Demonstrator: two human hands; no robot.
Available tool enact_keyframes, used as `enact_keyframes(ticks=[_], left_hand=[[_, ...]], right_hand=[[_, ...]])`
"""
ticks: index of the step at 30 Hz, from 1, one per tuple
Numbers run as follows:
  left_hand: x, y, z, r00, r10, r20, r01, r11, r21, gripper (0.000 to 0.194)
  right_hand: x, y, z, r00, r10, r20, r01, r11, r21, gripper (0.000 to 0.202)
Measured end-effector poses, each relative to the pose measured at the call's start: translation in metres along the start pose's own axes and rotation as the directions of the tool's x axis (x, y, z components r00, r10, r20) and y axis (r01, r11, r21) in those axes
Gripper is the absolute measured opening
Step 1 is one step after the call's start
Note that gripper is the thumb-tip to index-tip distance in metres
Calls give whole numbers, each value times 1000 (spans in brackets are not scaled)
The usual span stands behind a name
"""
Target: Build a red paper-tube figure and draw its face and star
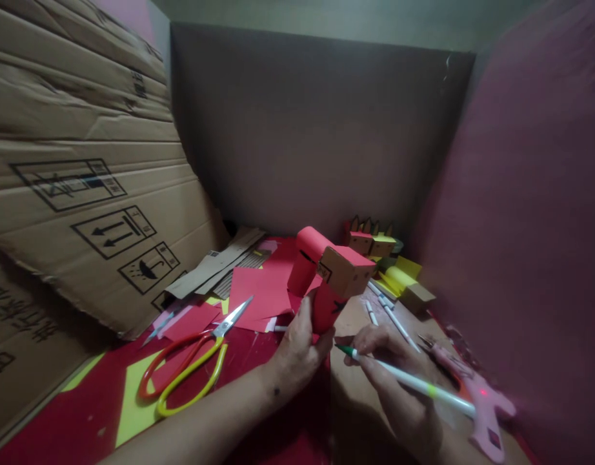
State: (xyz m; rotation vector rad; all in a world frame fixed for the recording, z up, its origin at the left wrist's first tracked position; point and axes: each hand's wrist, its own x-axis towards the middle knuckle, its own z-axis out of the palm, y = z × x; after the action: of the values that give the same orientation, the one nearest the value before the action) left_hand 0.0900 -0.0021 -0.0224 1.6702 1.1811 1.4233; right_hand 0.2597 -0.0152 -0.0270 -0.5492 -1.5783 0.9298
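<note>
My left hand (302, 339) is closed around a red paper animal figure (329, 307), holding it up off the table. The figure has a rolled red body and a brown cardboard box head (348, 274) with small dots on its front. A dark mark shows on the red paper below the head. Between the fingers of my right hand (399, 381) is a marker pen (413, 379) with a white barrel and a green tip. That tip points left, close to my left fingers and just below the figure. Whether the tip touches anything is hard to tell.
Scissors (191, 361) with red and yellow handles lie open at left, among red paper sheets (259, 294) and cardboard strips (220, 265). A pink glue gun (476, 387) lies at right. Several finished-looking figures (372, 240) and a yellow one (404, 284) stand behind. Cardboard walls (84, 161) enclose the table.
</note>
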Motion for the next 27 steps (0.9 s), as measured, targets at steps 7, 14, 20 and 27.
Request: enact_keyframes(ticks=[7, 14, 20, 27], left_hand=[[2, 2, 0, 983, -182, -9, 176, 961, -214, 37], [4, 5, -1, 970, -238, -55, 212, 931, -296, 37], [4, 10, -2, 965, -255, -58, 228, 930, -289, 35], [2, 25, 0, 966, -255, -34, 231, 920, -318, 44]], right_hand=[[3, -11, 5, 998, -12, -66, 6, 996, -91, 9], [4, -25, 10, 994, -87, -62, 69, 965, -253, 11], [7, -29, 12, 987, -134, -85, 103, 948, -301, 10], [9, -20, 14, 965, -142, -220, 53, 928, -369, 5]])
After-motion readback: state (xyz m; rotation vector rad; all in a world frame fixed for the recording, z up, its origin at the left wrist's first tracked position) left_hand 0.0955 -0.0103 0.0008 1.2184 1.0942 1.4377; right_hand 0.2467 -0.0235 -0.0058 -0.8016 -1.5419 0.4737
